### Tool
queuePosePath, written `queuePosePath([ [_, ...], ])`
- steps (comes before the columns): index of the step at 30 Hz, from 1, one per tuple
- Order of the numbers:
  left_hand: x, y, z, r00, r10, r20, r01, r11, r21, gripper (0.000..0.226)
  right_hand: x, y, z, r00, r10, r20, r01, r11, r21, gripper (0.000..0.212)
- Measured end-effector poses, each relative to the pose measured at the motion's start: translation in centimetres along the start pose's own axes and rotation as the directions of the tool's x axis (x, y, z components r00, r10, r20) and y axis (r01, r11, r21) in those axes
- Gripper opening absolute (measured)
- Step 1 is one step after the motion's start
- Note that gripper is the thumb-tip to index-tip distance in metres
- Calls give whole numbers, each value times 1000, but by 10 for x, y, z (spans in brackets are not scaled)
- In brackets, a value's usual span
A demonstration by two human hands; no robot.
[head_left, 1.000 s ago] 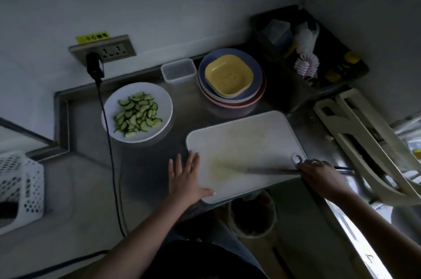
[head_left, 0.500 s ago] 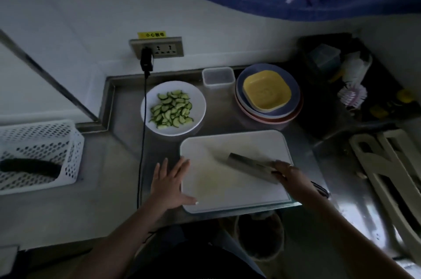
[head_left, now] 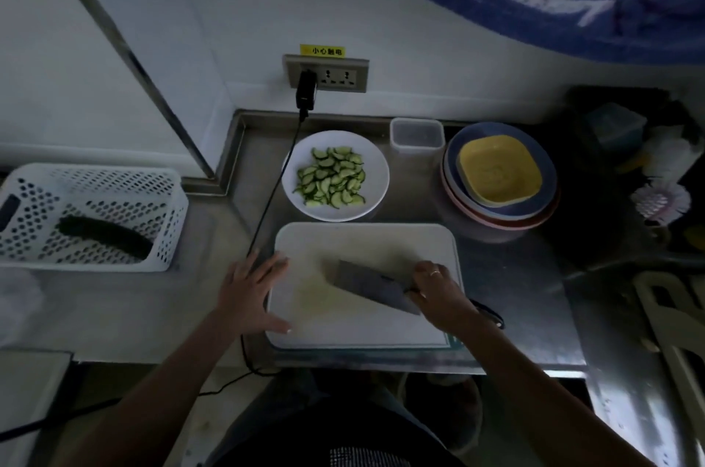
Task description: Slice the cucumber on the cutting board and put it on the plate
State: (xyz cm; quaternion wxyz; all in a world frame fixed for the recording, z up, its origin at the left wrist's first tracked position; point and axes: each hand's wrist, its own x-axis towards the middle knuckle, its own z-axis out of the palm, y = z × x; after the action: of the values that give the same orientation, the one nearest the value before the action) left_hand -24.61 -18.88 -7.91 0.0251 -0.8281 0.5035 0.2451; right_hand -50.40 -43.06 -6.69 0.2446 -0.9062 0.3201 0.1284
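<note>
The left hand point(head_left: 250, 294) lies flat with fingers spread and straight, pressing on the left edge of the white cutting board point(head_left: 366, 329) and holding nothing. The right hand point(head_left: 438, 293) is curled round the handle end of a cleaver point(head_left: 372, 285), whose broad blade lies across the board between the two hands, pointing toward the left hand. No cucumber lies on the board itself.

Just beyond the hands, touching the board's far edge, sits a white plate point(head_left: 375, 176) piled with half-moon cucumber slices point(head_left: 332, 176). Beyond the right hand, a small clear plastic tub point(head_left: 417, 136) stands beside a stack of plates point(head_left: 534, 210) topped with a square yellow dish point(head_left: 499, 172), whose bowl holds nothing visible. Well off to the left of the left hand, a white perforated basket point(head_left: 95, 184) on the surface point(head_left: 507, 294) holds one whole dark cucumber point(head_left: 105, 235), lying on its side.
</note>
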Motion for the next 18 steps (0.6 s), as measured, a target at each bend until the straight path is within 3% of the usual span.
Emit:
queuePosePath([
  [5,0,-1,-7,999,21,-31,-20,1000,20,131,4,-5,8,1000,21,-21,-22,1000,-16,44],
  [11,7,7,-10,998,42,-52,-39,997,61,129,3,-7,13,989,-66,-131,33,971,-239,48],
  [16,8,8,-11,997,68,32,-73,980,187,131,3,-11,15,993,17,-116,-35,988,-151,41],
  [18,11,11,-21,991,133,-12,-128,974,188,123,-1,-20,3,983,79,-166,-65,994,89,38],
])
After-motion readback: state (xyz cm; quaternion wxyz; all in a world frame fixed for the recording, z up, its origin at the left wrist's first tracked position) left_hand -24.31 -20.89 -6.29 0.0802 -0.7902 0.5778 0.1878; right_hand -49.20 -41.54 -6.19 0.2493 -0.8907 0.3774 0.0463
